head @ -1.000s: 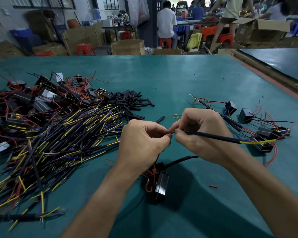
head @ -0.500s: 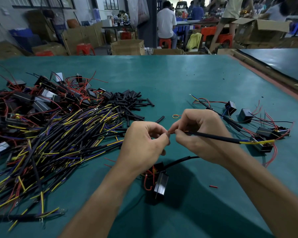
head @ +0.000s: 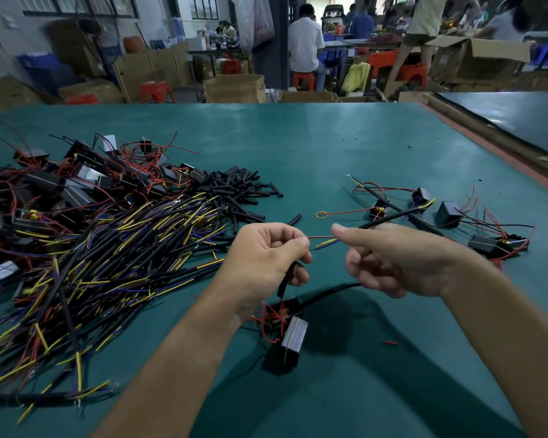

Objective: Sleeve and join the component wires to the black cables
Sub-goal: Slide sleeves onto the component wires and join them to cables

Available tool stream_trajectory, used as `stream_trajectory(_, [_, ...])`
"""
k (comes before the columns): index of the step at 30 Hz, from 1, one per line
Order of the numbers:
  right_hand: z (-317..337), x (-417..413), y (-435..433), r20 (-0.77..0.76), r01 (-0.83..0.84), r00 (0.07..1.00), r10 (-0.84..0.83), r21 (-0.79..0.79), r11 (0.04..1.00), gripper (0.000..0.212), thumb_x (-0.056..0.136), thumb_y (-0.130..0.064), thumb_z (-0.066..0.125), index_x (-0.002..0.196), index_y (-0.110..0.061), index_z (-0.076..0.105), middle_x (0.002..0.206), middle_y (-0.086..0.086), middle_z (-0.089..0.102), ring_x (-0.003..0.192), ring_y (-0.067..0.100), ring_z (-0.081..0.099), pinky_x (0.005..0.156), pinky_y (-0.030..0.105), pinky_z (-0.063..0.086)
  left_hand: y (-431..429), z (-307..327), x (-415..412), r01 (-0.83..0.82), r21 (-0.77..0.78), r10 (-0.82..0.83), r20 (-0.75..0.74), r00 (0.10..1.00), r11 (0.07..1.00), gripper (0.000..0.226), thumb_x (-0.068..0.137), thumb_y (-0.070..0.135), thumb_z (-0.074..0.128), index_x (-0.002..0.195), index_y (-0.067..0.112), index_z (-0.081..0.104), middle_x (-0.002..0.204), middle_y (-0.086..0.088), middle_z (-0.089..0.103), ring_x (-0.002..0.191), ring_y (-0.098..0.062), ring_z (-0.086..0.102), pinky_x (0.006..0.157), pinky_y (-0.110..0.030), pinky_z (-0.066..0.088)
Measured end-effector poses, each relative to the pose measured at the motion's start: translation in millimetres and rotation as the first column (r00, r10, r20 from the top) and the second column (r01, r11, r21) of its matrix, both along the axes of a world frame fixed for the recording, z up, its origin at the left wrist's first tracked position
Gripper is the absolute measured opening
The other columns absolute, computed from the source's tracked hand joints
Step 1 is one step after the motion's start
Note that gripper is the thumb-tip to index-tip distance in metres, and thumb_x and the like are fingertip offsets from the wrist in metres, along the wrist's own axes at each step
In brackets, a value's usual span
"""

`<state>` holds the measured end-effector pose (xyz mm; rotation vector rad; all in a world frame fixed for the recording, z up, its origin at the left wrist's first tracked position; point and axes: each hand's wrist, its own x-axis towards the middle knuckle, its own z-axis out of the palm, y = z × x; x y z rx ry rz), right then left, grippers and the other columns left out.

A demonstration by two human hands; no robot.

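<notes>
Our left hand [head: 266, 257] pinches the thin red wire [head: 317, 237], our right hand [head: 393, 260] grips the round black cable [head: 389, 218]; the ends face for joining.

Dim light, soft shadows (edges warped)

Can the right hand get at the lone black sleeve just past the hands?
Probably yes: the sleeve lies alone on the mat, beyond the right hand, with nothing covering it. But that hand holds the black cable, so its fingers are occupied.
</notes>
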<state>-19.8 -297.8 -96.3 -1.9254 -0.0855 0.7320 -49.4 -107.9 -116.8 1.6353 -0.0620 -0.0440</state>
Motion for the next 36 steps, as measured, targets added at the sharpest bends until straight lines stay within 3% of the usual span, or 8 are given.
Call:
stream_trajectory(3, [9, -5, -12, 0.072, -0.19, 0.981, 0.178, 0.229, 0.955, 0.045, 0.074, -0.056, 0.068, 0.061, -0.012, 0.068, 0.044, 0.008, 0.054, 0.028, 0.01, 0.039, 0.033, 0.013, 0.031, -1, -1, 0, -0.016, 0.031, 0.015, 0.04, 0.999, 0.999, 0.021, 0.095, 0.0, 0.055, 0.075, 0.003, 0.062, 0.055, 0.002, 0.062, 0.039, -0.009, 0.054, 0.044, -0.02, 0.048])
stream_trajectory(5, [8, -7, -6, 0.311, -0.182, 0.948, 0.058, 0.385, 0.905, 0.024, 0.081, -0.032, 0.071, 0.069, -0.012, 0.071, 0.056, 0.008, 0.061, 0.04, 0.012, 0.048, 0.039, 0.017, 0.039, -2, -2, -1, 0.007, 0.049, -0.01, 0.048, 0.999, 0.999, 0.021, 0.095, 0.0, 0.055, 0.075, 0.004, 0.062, 0.056, 0.002, 0.064, 0.039, -0.01, 0.055, 0.045, -0.02, 0.05])
stream_trajectory(7, [1, -5, 5, 0.62, -0.084, 0.773, -0.134, 0.31, 0.947, 0.012, 0.082, -0.012, 0.076, 0.071, -0.013, 0.073, 0.063, 0.002, 0.065, 0.053, 0.012, 0.053, 0.049, 0.021, 0.044, -3, -2, 0, 0.038, 0.053, -0.04, 0.047, 0.998, 0.998, 0.022, 0.096, 0.001, 0.055, 0.075, 0.005, 0.062, 0.057, 0.001, 0.065, 0.04, -0.01, 0.057, 0.047, -0.022, 0.051])
stream_trajectory(9, [-5, -2, 15, 0.766, -0.021, 0.63, -0.127, 0.18, 0.983, 0.01, 0.08, -0.007, 0.078, 0.074, -0.015, 0.075, 0.063, -0.007, 0.068, 0.059, 0.004, 0.056, 0.057, 0.013, 0.042, -2, -3, 0, 0.066, 0.067, -0.07, 0.062, 0.996, 0.996, 0.021, 0.096, 0.0, 0.055, 0.077, 0.005, 0.062, 0.059, 0.001, 0.066, 0.041, -0.009, 0.057, 0.048, -0.022, 0.051])
stream_trajectory(14, [-12, -3, 14, 0.75, -0.099, 0.661, -0.01, 0.101, 0.99, 0.01, 0.081, -0.003, 0.076, 0.079, -0.013, 0.077, 0.069, 0.0, 0.072, 0.063, 0.004, 0.061, 0.06, 0.013, 0.045, 0, -4, -1, 0.119, 0.094, -0.127, 0.084, 0.988, 0.988, 0.02, 0.096, -0.001, 0.054, 0.08, 0.005, 0.065, 0.061, 0.002, 0.066, 0.043, -0.01, 0.057, 0.049, -0.02, 0.052])
stream_trajectory(21, [-11, -5, 13, 0.779, -0.139, 0.626, 0.033, 0.07, 0.988, 0.017, 0.082, 0.003, 0.072, 0.077, -0.012, 0.073, 0.071, 0.008, 0.072, 0.07, 0.029, 0.069, 0.072, 0.048, 0.056, 3, -3, 0, 0.201, 0.05, -0.2, -0.019, 0.98, 0.978, 0.02, 0.098, 0.007, 0.054, 0.08, 0.008, 0.064, 0.063, 0.002, 0.063, 0.046, -0.01, 0.057, 0.047, -0.019, 0.048])
stream_trajectory(28, [-11, -6, 14, 0.86, -0.116, 0.504, 0.076, -0.02, 0.993, 0.019, 0.081, 0.0, 0.072, 0.077, -0.019, 0.074, 0.069, -0.002, 0.071, 0.065, 0.013, 0.068, 0.067, 0.04, 0.056, 7, 2, 1, 0.278, -0.202, -0.324, -0.247, 0.913, 0.939, 0.018, 0.098, 0.011, 0.051, 0.084, 0.008, 0.062, 0.06, 0.003, 0.053, 0.044, -0.008, 0.049, 0.045, -0.02, 0.046])
stream_trajectory(36, [-9, -5, 13, 0.754, -0.159, 0.654, 0.052, 0.07, 0.985, 0.017, 0.084, 0.0, 0.07, 0.076, -0.015, 0.072, 0.067, 0.012, 0.066, 0.057, 0.028, 0.057, 0.058, 0.049, 0.048, 8, 1, 2, 0.245, -0.101, -0.26, -0.17, 0.951, 0.964, 0.018, 0.097, 0.012, 0.055, 0.081, 0.008, 0.063, 0.06, 0.001, 0.057, 0.045, -0.011, 0.052, 0.045, -0.018, 0.046])
